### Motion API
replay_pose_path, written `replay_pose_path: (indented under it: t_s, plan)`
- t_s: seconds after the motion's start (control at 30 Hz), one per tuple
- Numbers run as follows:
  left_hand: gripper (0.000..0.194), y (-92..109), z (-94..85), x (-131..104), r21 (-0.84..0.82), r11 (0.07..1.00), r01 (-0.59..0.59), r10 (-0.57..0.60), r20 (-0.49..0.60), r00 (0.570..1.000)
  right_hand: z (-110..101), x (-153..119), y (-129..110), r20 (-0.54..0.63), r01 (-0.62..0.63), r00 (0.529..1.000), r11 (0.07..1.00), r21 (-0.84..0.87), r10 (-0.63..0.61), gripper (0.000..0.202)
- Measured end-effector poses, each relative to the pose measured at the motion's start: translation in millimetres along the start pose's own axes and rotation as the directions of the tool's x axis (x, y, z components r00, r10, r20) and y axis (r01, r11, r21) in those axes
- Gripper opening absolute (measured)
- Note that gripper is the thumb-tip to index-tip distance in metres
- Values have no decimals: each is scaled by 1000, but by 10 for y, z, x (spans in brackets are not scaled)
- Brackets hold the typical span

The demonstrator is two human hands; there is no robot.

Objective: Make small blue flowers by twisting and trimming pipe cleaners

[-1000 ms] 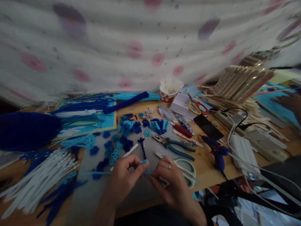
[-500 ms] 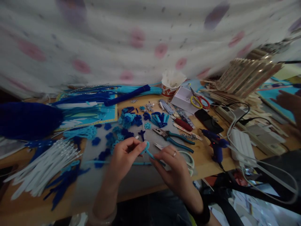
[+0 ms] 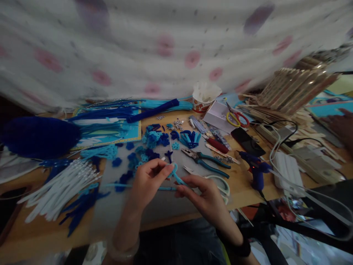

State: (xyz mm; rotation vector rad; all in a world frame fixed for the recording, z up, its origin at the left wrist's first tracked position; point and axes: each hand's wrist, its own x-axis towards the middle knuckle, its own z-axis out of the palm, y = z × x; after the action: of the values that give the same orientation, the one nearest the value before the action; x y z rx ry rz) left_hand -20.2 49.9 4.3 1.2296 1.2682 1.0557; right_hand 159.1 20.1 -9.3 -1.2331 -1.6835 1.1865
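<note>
A light blue pipe cleaner (image 3: 176, 173), bent into a small loop, is held between my two hands over the grey mat (image 3: 107, 217). My left hand (image 3: 150, 180) pinches the looped part between thumb and fingertips. My right hand (image 3: 202, 193) is closed on the strand to the right of the loop. Beneath the hands a longer light blue strand (image 3: 167, 188) lies across the mat. Scissors with pale handles (image 3: 224, 186) lie partly hidden behind my right hand. Dark and light blue fuzzy flowers (image 3: 153, 138) are heaped just beyond my left hand.
Pliers (image 3: 205, 162), a blue glue gun (image 3: 255, 169), a black phone (image 3: 248, 141) and a power strip with cables (image 3: 289, 176) lie to the right. White pipe cleaners (image 3: 52, 195) spread at left. Another person's hand (image 3: 343, 123) shows at the far right edge.
My right hand's fingers have shifted along the strand, closer to the loop, and the strand now looks more doubled. The whole view has shifted slightly. The other person's hand has moved lower.
</note>
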Motion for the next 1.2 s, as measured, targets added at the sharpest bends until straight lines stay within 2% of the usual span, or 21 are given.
replay_pose_path:
  t_s: [0.1,0.2,0.27,0.33,0.4,0.47,0.53,0.63,0.67,0.73,0.77,0.8,0.83,0.87,0.93,0.97,1.0,1.03,1.07,1.13,1.2]
  plan:
    - [21,-35,-11,9,-28,997,73,-71,70,995,-4,-1,-3,1,-9,1000,999,48,9,24]
    - [23,-55,-13,5,-127,983,134,-115,152,982,-3,3,21,80,-89,994,950,299,68,41]
    - [27,-63,-11,-2,-202,970,135,-97,189,977,12,2,54,197,-221,971,824,522,136,49]
    - [30,-68,-5,-3,-241,965,102,-50,215,975,44,-3,94,342,-375,923,621,688,178,46]
    - [33,-73,7,1,-262,962,81,-15,247,969,90,-6,131,446,-475,877,450,756,176,38]
    - [36,-78,20,8,-266,961,75,1,274,962,137,-5,155,485,-512,857,377,772,174,37]
    - [35,-78,30,10,-236,971,47,20,275,961,169,1,162,428,-471,882,434,768,198,40]
    - [29,-66,39,-4,-84,995,-55,70,193,979,173,5,134,211,-292,956,679,673,202,40]
    - [27,-59,42,-11,4,996,-88,86,145,986,166,1,117,111,-205,979,787,582,174,37]
    - [27,-46,55,-23,202,973,-115,109,44,993,149,-11,81,-94,-4,995,966,257,29,30]
    - [28,-42,64,-26,277,955,-107,110,2,994,141,-20,66,-167,94,982,994,47,-85,28]
    - [29,-41,72,-27,322,942,-90,105,-30,994,134,-28,56,-203,172,958,972,-163,-203,28]
    - [29,-43,79,-27,334,940,-73,95,-49,994,127,-35,51,-215,217,932,925,-311,-291,28]
    - [29,-48,83,-25,317,946,-60,82,-57,995,119,-41,54,-218,226,922,904,-362,-319,27]
    - [26,-65,81,-21,239,970,-51,64,-47,997,104,-50,81,-217,163,953,961,-225,-212,26]
    - [24,-75,76,-19,193,980,-52,59,-32,998,99,-55,105,-193,85,977,995,-46,-92,31]
    - [24,-85,69,-18,146,988,-51,53,-8,999,99,-61,135,-122,-25,991,984,175,47,39]
    - [23,-94,63,-17,101,994,-45,43,25,999,104,-69,168,1,-156,986,906,393,169,46]
    - [23,-100,58,-17,65,997,-36,33,53,998,117,-79,201,152,-287,958,775,563,244,52]
    - [22,-103,55,-21,27,999,-23,21,79,997,158,-104,257,397,-473,881,483,737,256,53]
    - [22,-96,56,-30,18,1000,-24,22,89,996,207,-128,282,507,-544,839,284,790,198,44]
